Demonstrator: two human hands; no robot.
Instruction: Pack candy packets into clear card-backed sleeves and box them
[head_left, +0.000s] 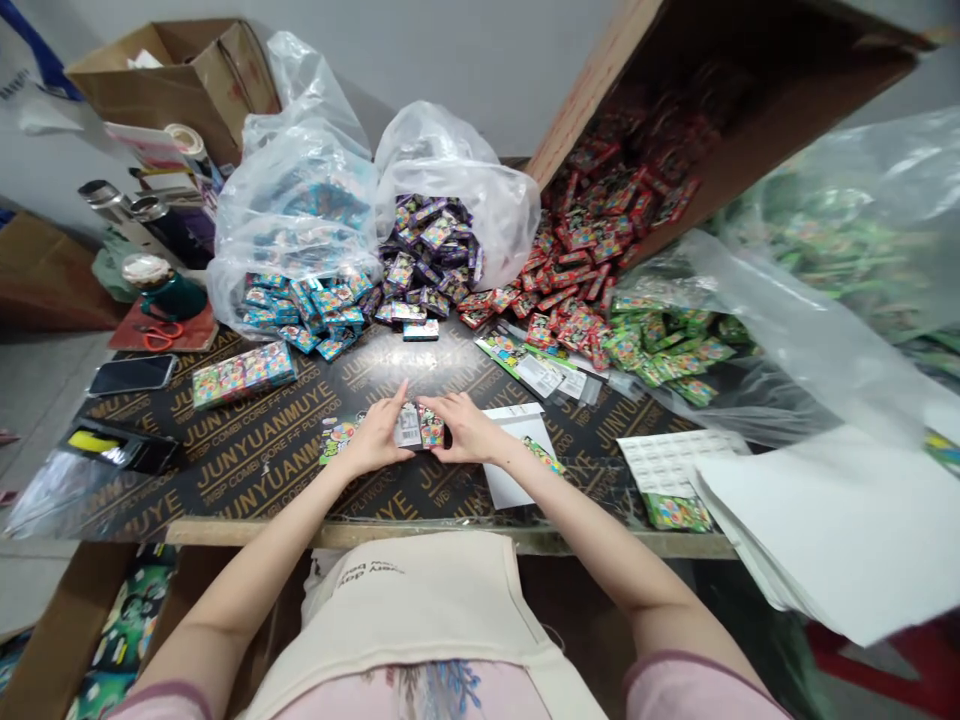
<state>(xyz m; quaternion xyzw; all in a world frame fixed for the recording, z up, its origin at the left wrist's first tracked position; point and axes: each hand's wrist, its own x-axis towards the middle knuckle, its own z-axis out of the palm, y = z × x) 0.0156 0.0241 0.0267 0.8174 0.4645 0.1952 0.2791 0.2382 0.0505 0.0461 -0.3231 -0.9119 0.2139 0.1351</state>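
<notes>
My left hand lies over a flat colourful packet on the table, its thumb and fingers curled round the part with a white barcode label. My right hand pinches a small red patterned box at the right end of that label. The two hands face each other, thumbs toward my body. Whether the red box is inside the packet or only against it, I cannot tell. Beneath my right forearm lies a white sheet with a green patterned piece.
Behind my hands are heaps of small boxes: blue, purple, red spilling from a carton, and green packets. Labelled pouches lie right of centre. A phone and scissors are left; a label sheet is right.
</notes>
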